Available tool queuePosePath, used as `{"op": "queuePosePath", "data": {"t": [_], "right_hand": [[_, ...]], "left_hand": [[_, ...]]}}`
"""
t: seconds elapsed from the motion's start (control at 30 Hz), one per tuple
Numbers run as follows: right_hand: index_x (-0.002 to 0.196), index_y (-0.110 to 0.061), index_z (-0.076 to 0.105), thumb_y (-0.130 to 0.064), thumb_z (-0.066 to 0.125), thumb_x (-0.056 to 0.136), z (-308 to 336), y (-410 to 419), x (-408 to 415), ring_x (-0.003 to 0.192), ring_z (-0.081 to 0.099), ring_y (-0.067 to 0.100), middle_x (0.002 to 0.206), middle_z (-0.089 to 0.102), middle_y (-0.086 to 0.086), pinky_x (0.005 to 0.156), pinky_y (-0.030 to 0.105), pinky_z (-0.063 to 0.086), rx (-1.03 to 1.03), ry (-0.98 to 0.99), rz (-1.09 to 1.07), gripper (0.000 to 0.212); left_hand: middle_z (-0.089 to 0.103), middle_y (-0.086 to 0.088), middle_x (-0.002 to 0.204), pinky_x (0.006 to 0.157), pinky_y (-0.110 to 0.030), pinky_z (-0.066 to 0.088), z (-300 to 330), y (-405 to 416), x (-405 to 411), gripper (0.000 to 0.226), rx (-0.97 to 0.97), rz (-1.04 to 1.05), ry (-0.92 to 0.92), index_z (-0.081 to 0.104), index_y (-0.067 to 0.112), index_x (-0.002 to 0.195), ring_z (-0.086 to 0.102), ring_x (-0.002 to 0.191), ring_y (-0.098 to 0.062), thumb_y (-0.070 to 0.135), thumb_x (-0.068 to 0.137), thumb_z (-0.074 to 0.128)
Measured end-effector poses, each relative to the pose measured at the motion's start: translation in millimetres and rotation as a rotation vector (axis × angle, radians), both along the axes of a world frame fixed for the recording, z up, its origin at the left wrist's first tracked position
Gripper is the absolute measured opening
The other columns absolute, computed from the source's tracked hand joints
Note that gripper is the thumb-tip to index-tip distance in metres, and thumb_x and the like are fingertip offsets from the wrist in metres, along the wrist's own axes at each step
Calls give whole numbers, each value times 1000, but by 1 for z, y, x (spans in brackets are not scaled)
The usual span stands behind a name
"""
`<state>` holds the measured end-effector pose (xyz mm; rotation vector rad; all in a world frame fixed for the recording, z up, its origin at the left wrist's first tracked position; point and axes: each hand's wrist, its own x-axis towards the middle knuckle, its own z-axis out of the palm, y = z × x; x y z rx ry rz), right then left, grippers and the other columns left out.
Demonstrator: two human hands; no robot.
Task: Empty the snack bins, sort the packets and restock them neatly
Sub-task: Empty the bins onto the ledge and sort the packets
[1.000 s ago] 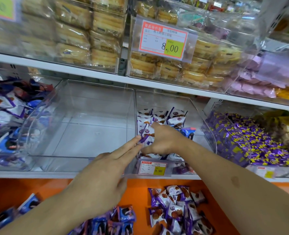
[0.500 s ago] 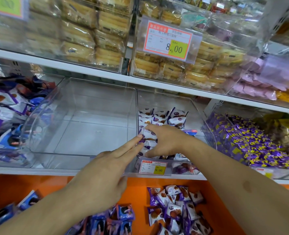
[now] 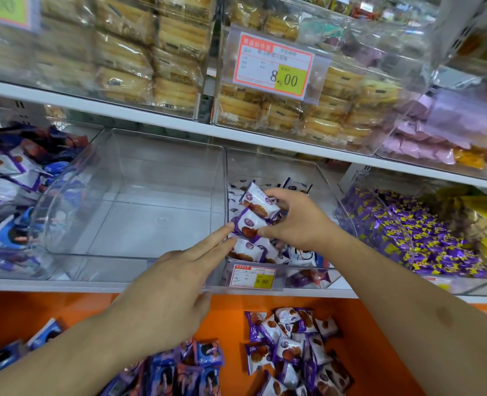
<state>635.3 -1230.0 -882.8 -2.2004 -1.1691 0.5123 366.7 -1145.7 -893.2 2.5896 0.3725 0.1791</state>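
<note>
Two clear plastic bins sit side by side on the middle shelf. The left bin [image 3: 139, 224] holds nothing. The right bin [image 3: 319, 172] holds several white and purple snack packets [image 3: 248, 248]. My right hand [image 3: 299, 221] grips a small stack of these packets [image 3: 258, 208] just above the pile in the right bin. My left hand [image 3: 176, 278] reaches over the front rim, its straight fingertips touching the left edge of the held stack. More white and purple packets [image 3: 290, 347] and blue packets [image 3: 185, 370] lie in heaps on the orange ledge below.
A price tag [image 3: 253, 277] reading 9.90 hangs on the right bin's front. Further bins stand to the left with mixed purple and blue packets [image 3: 5, 181] and to the right with purple and yellow sweets [image 3: 425, 235]. The upper shelf carries bins of wrapped cakes [image 3: 150, 64].
My right hand has lifted a small stack of packets up off the pile in the right bin. My left hand's fingers stay at the stack's left edge.
</note>
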Motion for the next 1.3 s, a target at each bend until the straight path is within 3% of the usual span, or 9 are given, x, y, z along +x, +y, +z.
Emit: {"op": "queuePosePath", "data": {"t": [0.17, 0.37, 0.47, 0.57, 0.8, 0.87, 0.97, 1.13, 1.3], "right_hand": [[116, -36, 69, -7, 89, 82, 17, -27, -10, 76, 78, 16, 102, 78, -11, 66, 43, 66, 172, 51, -61, 49], [118, -25, 70, 5, 85, 81, 44, -100, -30, 80, 78, 18, 101, 81, -4, 65, 31, 62, 360, 80, -142, 50], [122, -21, 70, 11, 80, 83, 48, -137, -43, 72, 76, 14, 103, 81, -4, 63, 26, 60, 409, 101, -157, 52], [122, -16, 70, 16, 79, 81, 36, -165, -50, 68, 74, 15, 106, 80, -1, 61, 26, 58, 414, 183, -181, 53], [113, -27, 75, 0, 89, 75, -66, -215, -47, 102, 74, 11, 108, 79, -6, 86, 36, 62, -71, 248, -83, 49], [115, -34, 72, -27, 94, 69, -107, -225, -28, 104, 75, 18, 111, 77, -7, 89, 46, 61, -246, 244, -96, 52], [140, -43, 58, -72, 88, 57, -157, -231, 3, 119, 67, 14, 137, 65, -10, 98, 39, 58, -433, 133, -122, 94], [157, -31, 44, -30, 78, 91, -173, -217, 1, 121, 65, 18, 156, 52, 2, 74, 7, 46, -611, 48, -78, 74], [144, -29, 59, -31, 76, 95, -192, -199, -15, 79, 54, -4, 148, 58, -5, 62, 6, 41, -562, 115, 3, 52]], "left_hand": [[-34, 51, 147, 97, -19, 46, -2, -1, 2, 90, 7, 21, 38, -9, 57, 157, 44, 123, -4, 30, 101, 57], [-18, 45, 157, 126, -21, 13, -18, -1, -1, 83, 65, -8, -119, 3, 54, 159, 5, 149, 11, 31, 100, 57], [-4, 40, 162, 127, -28, 21, -22, -7, -4, 78, 102, -24, -138, 19, 49, 159, 12, 152, 6, 26, 96, 58], [10, 39, 160, 123, -15, 17, -28, -21, -5, 69, 74, -56, -188, 30, 47, 155, 19, 148, 10, 22, 96, 56], [19, 36, 159, 119, -12, 22, -67, -55, -2, 64, 22, -182, -84, 34, 46, 150, 31, 145, 8, 23, 95, 57], [22, 34, 160, 117, -5, 16, -76, -57, -3, 64, 34, -216, -42, 37, 45, 150, 31, 144, 8, 22, 94, 58], [24, 34, 159, 115, -3, 13, -80, -52, -3, 62, 51, -198, -9, 38, 45, 150, 30, 144, 10, 25, 95, 60], [41, 32, 145, 108, -8, 30, -99, -42, 1, 54, 39, -162, 131, 42, 45, 147, 44, 133, 7, 31, 98, 60], [47, 18, 147, 111, -29, 42, -171, -65, 18, 48, 20, -312, 427, 49, 37, 147, 46, 136, -7, 30, 100, 62]]}}
